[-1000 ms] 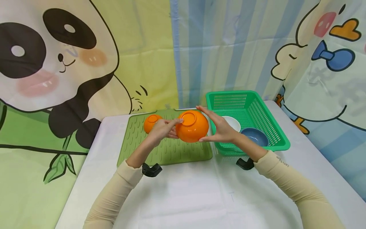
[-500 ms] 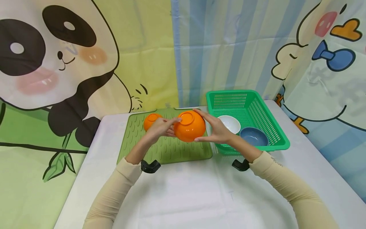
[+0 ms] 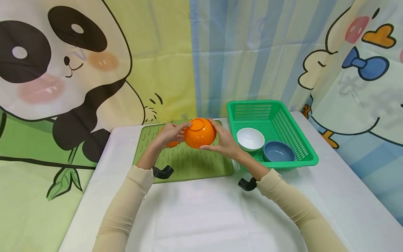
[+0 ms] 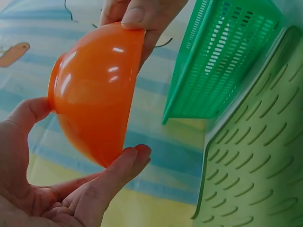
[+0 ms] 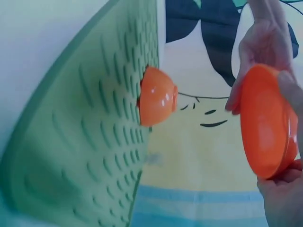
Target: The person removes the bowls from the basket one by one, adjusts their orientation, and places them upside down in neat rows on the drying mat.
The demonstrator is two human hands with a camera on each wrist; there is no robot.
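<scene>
Bowl (image 3: 201, 135) in orange, tilted above mat (image 3: 195, 168) left of basket (image 3: 253, 112), pinched by fingers of left hand (image 3: 168, 134) and right hand (image 3: 226, 141). Seems light, stiff, slippery; handles best by rim and foot.

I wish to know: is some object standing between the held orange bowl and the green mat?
Nothing visible blocks the held orange bowl from the bare middle of the green mat. Only the smaller orange bowl, upside down on it, might hinder a move to the left.
</scene>
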